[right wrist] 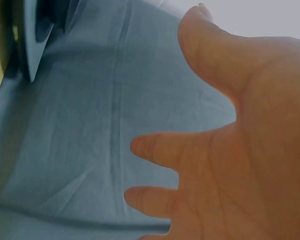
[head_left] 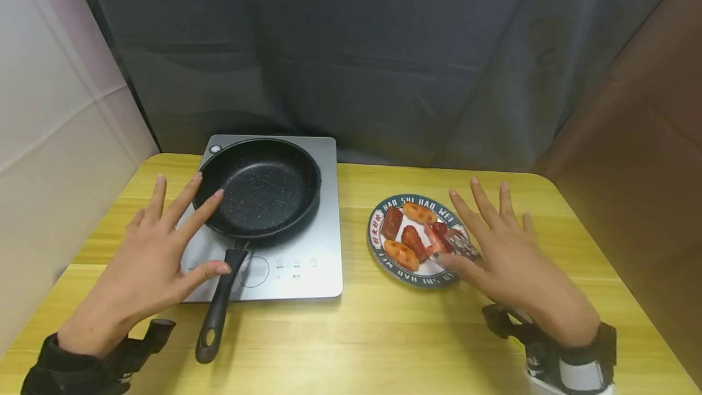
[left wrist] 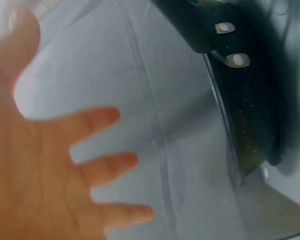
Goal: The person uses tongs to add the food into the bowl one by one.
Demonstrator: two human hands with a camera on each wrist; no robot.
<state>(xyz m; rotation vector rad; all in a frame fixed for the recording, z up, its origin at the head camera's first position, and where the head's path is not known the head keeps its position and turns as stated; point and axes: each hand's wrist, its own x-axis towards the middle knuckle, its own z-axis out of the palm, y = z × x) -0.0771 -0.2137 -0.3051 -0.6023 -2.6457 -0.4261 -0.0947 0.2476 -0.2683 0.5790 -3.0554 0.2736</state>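
Note:
Both hands are held up above the table with spread fingers and nothing in them. In the head view, my left hand (head_left: 156,245) is nearest to a black frying pan (head_left: 263,191), its thumb tip overlapping the pan's handle (head_left: 222,303) from this angle. The pan stands on a silver induction cooktop (head_left: 312,279). My right hand (head_left: 507,255) hovers by a patterned plate (head_left: 381,261) bearing several pieces of food, among them sausage-like pieces (head_left: 392,223) and a reddish strip (head_left: 435,241). Partly behind the right thumb lies a fork (head_left: 460,244) on the plate's right side.
A yellow wooden table (head_left: 351,340) carries the cooktop at left and the plate at right. Dark cloth (head_left: 351,66) hangs behind, with a pale sheet (head_left: 60,108) at left and a brown one (head_left: 641,139) at right. The pan's handle reaches over the cooktop's front edge.

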